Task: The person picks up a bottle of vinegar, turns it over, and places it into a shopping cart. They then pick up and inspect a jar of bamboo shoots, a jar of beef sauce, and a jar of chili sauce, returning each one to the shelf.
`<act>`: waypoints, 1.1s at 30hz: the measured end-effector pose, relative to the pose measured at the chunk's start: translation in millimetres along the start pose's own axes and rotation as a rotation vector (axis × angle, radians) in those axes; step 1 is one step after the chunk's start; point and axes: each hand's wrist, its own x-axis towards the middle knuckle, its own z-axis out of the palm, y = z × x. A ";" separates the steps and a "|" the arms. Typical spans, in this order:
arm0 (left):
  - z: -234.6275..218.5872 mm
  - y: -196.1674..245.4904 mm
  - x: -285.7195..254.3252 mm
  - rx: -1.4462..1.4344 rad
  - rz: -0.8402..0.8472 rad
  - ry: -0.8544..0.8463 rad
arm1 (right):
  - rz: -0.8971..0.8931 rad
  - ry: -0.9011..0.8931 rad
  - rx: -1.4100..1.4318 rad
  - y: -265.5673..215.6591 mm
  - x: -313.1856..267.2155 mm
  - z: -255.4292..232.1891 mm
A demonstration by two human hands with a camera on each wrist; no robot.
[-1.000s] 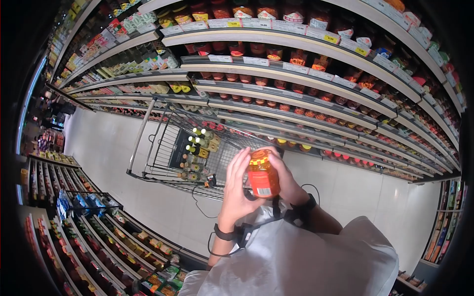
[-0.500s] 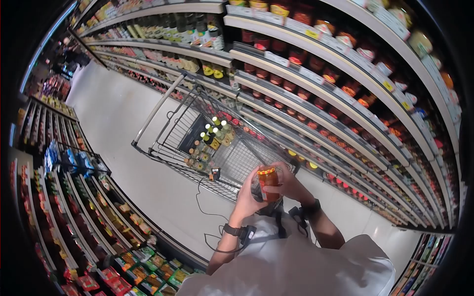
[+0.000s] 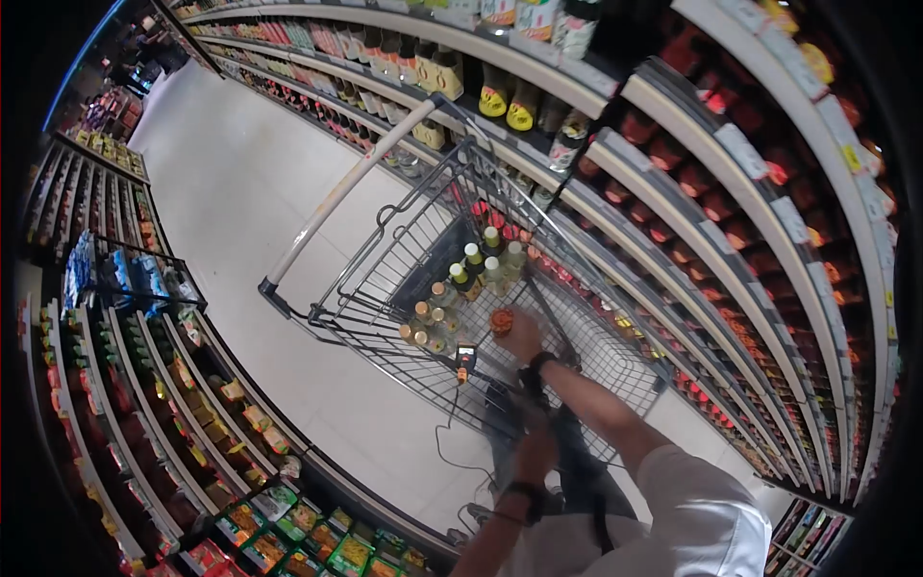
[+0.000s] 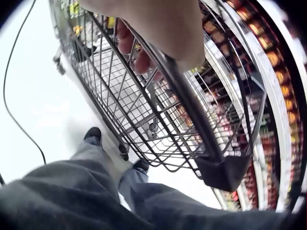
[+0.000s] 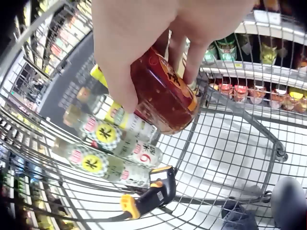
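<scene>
My right hand (image 3: pixel 520 337) reaches down inside the wire shopping cart (image 3: pixel 615 380) and grips a glass jar (image 5: pixel 165 93) of dark red sauce. In the right wrist view the jar is tilted, with thumb and fingers round its upper part; the lid is mostly hidden there. Beside it are several clear bottles (image 5: pixel 103 163) with yellow and green labels, grouped near the cart's dark panel. My left hand (image 4: pixel 153 28) lies over the cart's near top rail (image 4: pixel 192 110), its fingers curled down on the far side.
A black and yellow handheld device (image 3: pixel 465 361) with a cable hangs at the cart's near side. Shelves of jars (image 3: pixel 663 154) run along the right. More packaged goods fill the shelves (image 3: pixel 192 385) at left. The pale floor (image 3: pixel 226 231) extends beyond the cart's handle (image 3: pixel 346 188).
Both hands held the jar before my body; the left hand has since let go and dropped to the cart's rail. The right hand has carried the jar down into the cart beside the bottles.
</scene>
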 end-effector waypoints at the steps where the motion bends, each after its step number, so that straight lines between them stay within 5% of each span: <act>1: -10.3 2.9 -0.9 -0.018 -0.007 -0.056 | 0.052 -0.008 -0.028 -1.8 11.3 18.1; 6: -25.6 2.0 3.6 -0.079 0.027 -0.107 | 0.138 0.061 -0.056 19.9 54.4 87.9; 17: -29.5 8.3 -0.4 -0.124 0.091 -0.416 | 0.186 0.017 -0.019 37.5 76.3 138.4; 26: -6.5 27.2 -17.0 -0.397 -0.007 -0.045 | 0.148 0.062 0.101 51.2 70.4 142.9; 30: -9.3 38.0 -18.6 -0.476 -0.079 -0.046 | 0.038 0.055 0.166 63.9 60.5 134.5; 33: -15.5 45.2 -14.0 -0.257 0.003 -0.134 | -0.034 0.078 0.251 77.0 43.9 106.6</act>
